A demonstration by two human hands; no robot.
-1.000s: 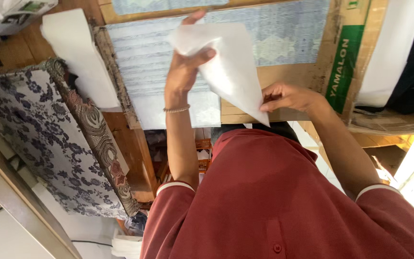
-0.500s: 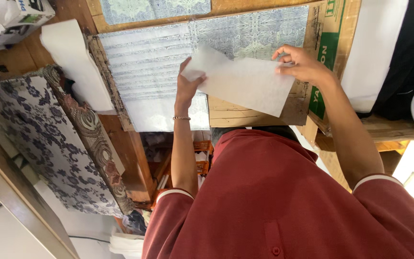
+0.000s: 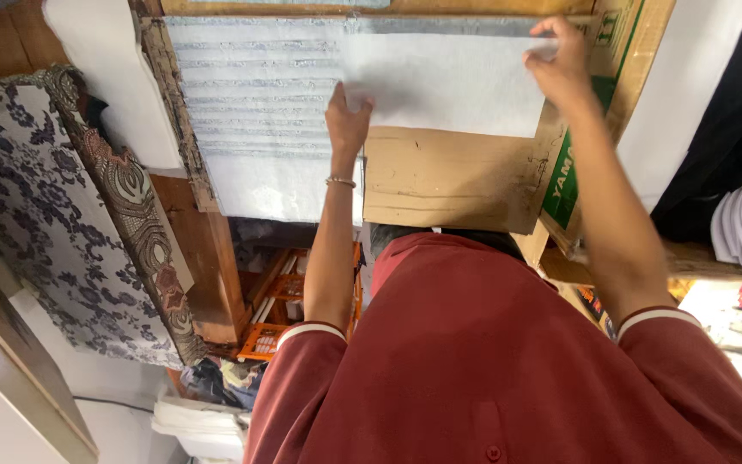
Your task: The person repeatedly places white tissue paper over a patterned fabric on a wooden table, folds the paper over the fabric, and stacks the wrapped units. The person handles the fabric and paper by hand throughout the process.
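While spread flat over the brown cardboard sheet (image 3: 440, 176) beside a striped pale fabric panel (image 3: 251, 112), white cloth sheet (image 3: 448, 86) held out at both ends. To the far left, dark floral fabric (image 3: 19, 215) with a patterned border. Left hand (image 3: 348, 120) at the sheet's left edge, fingers curled and pinching its lower corner. Right hand (image 3: 560, 67) at the upper right corner, fingers closed in a pinch on the edge. Thin bracelet (image 3: 341, 181) on the left wrist.
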